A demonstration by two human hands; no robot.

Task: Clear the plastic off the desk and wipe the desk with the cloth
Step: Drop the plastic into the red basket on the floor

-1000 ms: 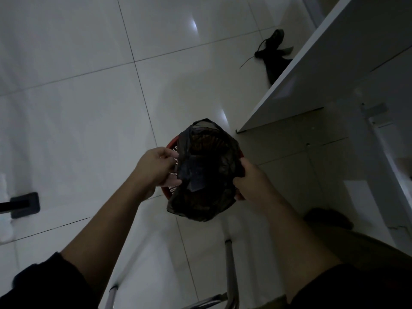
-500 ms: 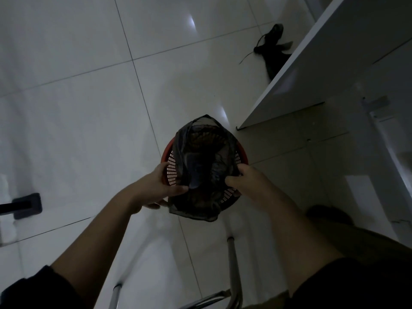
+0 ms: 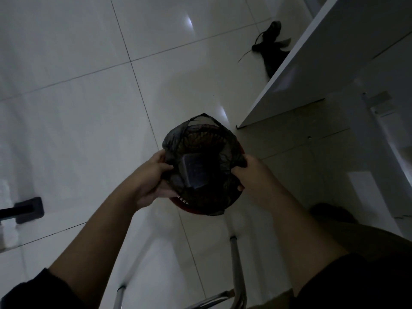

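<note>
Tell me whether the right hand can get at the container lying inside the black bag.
Probably yes. The black bag is held open over the red basket, and the container lies uncovered inside. The right hand grips the bag's rim, so it must let go first.

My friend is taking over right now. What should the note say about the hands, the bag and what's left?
Left hand: gripping the left edge of the black plastic bag.
Right hand: gripping its right edge.
The bag is stretched over the red basket on the floor; a dark flat item lies inside.
Done: bag nearly fitted over the rim.
Left: wiping the desk. No cloth in view, and the desk's top is hidden.
</note>
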